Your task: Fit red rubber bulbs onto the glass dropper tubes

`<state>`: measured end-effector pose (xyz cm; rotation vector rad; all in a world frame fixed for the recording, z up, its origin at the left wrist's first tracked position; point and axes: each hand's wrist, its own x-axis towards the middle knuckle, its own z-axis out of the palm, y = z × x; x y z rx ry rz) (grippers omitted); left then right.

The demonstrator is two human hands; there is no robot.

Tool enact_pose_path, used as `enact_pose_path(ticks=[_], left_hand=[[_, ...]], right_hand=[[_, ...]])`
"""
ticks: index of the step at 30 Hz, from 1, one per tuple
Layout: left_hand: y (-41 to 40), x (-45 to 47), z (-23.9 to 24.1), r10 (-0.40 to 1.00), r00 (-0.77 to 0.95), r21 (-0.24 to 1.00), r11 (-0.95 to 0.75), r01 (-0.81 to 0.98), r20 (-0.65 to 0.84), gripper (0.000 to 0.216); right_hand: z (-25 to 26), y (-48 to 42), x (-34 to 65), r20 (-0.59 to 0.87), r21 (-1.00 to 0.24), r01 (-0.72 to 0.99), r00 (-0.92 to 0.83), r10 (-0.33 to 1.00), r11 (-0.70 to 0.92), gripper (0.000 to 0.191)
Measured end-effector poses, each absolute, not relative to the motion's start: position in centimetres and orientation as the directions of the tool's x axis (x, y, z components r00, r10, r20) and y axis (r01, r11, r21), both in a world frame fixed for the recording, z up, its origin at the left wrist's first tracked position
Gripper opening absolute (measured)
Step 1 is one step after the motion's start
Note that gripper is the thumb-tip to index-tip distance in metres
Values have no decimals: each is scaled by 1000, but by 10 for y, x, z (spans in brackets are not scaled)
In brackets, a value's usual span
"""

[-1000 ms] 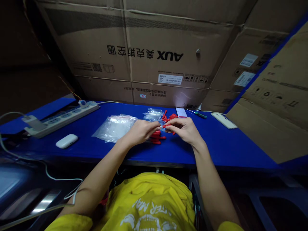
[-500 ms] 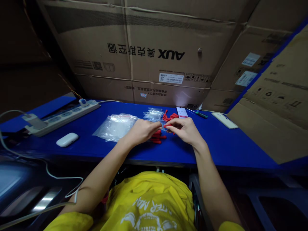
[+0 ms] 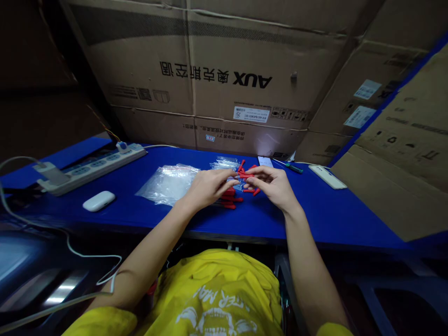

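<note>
My right hand (image 3: 273,186) pinches a red rubber dropper bulb (image 3: 246,176) between thumb and fingers, a little above the table. Close to the bulb's left end, my left hand (image 3: 213,185) has curled fingers and a bent thumb; what they hold is too small and hidden to make out. Behind the hands lies a pile of thin clear tubes (image 3: 224,163), which look like glass droppers. More loose red bulbs (image 3: 256,191) lie by the right fingers. Below the left fingers, several droppers with red bulbs (image 3: 229,206) lie side by side, partly covered.
Clear plastic bags (image 3: 170,184) are stacked left of my hands. Farther left are a white earbud case (image 3: 99,201) and a power strip (image 3: 94,168). A phone (image 3: 265,161), a screwdriver (image 3: 293,167) and a white phone-like object (image 3: 328,177) lie right. Cardboard (image 3: 217,46) walls the back.
My right fingers have opened up slightly around the red bulb, which now shows more fully. The left thumb has moved apart from the forefinger. Both hands stay in nearly the same place.
</note>
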<state>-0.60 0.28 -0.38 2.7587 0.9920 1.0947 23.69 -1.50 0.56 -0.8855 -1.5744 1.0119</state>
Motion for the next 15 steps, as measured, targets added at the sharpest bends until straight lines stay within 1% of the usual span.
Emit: enact_pose_path(ticks=[9, 15], left_hand=[[0, -4, 1, 523, 527, 300, -840, 453, 670, 32], [1, -4, -1, 503, 512, 324, -857, 401, 697, 32]], right_hand=[[4, -18, 235, 419, -901, 49, -166, 893, 431, 34], [3, -18, 232, 427, -898, 48, -144, 893, 438, 36]])
